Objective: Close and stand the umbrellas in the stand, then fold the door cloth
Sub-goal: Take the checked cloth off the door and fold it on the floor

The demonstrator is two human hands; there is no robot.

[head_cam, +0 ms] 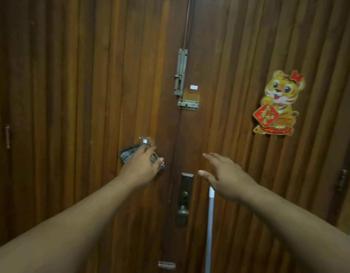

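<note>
left of the lock (185, 194), the left hand (141, 166) grips a grey cloth (128, 152) against the door (71, 95) beneath a hook (145, 140), while the right hand (227, 178) hovers right of the lock, fingers spread, holding nothing.

Dim warm indoor light, soft overall blur, wide-angle bowing at edges

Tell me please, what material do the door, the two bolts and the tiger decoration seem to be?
Door: dark brown wood, likely varnished, with vertical grooves and visible grain.
Upright bolt and sliding bolt: dull grey metal.
Tiger decoration: probably glossy printed card or foil; its gold edges shine.
</note>
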